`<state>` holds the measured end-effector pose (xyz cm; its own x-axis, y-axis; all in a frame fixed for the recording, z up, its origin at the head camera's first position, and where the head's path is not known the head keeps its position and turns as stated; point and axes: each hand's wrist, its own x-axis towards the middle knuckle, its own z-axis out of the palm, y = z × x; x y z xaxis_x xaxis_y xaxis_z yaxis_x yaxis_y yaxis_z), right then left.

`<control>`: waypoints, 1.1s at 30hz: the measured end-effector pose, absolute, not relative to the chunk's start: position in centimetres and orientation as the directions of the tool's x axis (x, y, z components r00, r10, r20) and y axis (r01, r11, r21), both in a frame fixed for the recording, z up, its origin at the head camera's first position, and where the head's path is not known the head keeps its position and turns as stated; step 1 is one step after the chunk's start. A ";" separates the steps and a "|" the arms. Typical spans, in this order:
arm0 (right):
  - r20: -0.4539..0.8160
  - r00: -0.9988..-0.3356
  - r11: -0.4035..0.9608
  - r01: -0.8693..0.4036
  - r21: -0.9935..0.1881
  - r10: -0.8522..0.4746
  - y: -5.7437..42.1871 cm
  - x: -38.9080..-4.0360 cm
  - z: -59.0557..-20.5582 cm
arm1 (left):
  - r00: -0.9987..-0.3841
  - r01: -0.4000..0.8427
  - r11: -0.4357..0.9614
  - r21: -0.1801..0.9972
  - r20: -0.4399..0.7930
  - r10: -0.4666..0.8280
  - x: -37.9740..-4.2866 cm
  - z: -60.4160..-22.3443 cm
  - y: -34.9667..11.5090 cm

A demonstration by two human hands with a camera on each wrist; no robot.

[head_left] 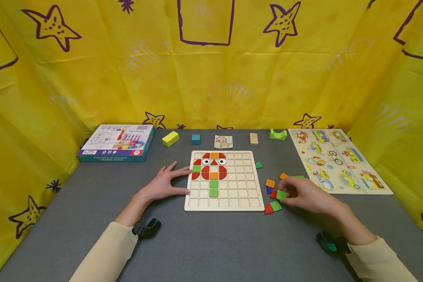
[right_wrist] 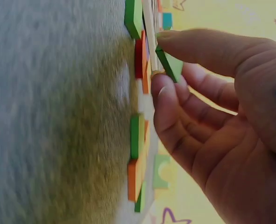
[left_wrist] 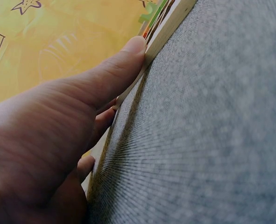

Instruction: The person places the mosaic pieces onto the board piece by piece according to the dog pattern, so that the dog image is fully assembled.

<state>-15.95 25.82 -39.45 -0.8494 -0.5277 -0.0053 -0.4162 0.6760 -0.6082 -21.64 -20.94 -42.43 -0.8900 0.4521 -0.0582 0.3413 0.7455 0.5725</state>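
Grid board point(head_left: 242, 194), on the counter point(head_left: 204, 250) just right of the left grip point(head_left: 162, 184), is touched at its edge by that grip, which is spread with nothing grasped. Nearer that grip, coloured tiles point(head_left: 214, 192) are set in; most cells are left bare. Loose tiles point(head_left: 270, 183) are scattered beside the right grip point(head_left: 308, 192), in which a green tile point(head_left: 281, 194) is pinched.

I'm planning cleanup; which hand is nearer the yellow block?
Left. The left hand is in front of the yellow block, touching the grid board; the right hand is farther, beyond the board's right edge.
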 end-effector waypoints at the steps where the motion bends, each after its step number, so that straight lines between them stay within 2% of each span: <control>1: 0.008 -0.845 0.659 -0.422 -0.622 -0.534 25.7 -16.0 -39.5 | -0.890 0.340 0.746 0.572 -0.059 0.451 -21.6 -42.4 -20.9; 8: 0.080 -0.813 0.564 -0.466 -0.682 -0.576 23.8 -16.0 -39.5 | -0.894 0.330 0.749 0.574 -0.065 0.444 -21.7 -42.3 -21.0; 15: 0.098 -0.789 0.508 -0.479 -0.716 -0.606 20.4 -17.0 -39.5 | -0.896 0.318 0.752 0.578 -0.076 0.437 -21.6 -42.2 -21.0; 24: 0.137 -0.736 0.471 -0.553 -0.687 -0.663 14.7 -17.6 -39.7 | -0.895 0.320 0.751 0.578 -0.076 0.440 -21.4 -42.2 -20.9; 33: 0.146 -0.742 0.500 -0.570 -0.652 -0.655 9.6 -17.3 -39.8 | -0.895 0.323 0.748 0.580 -0.069 0.440 -21.5 -42.3 -20.9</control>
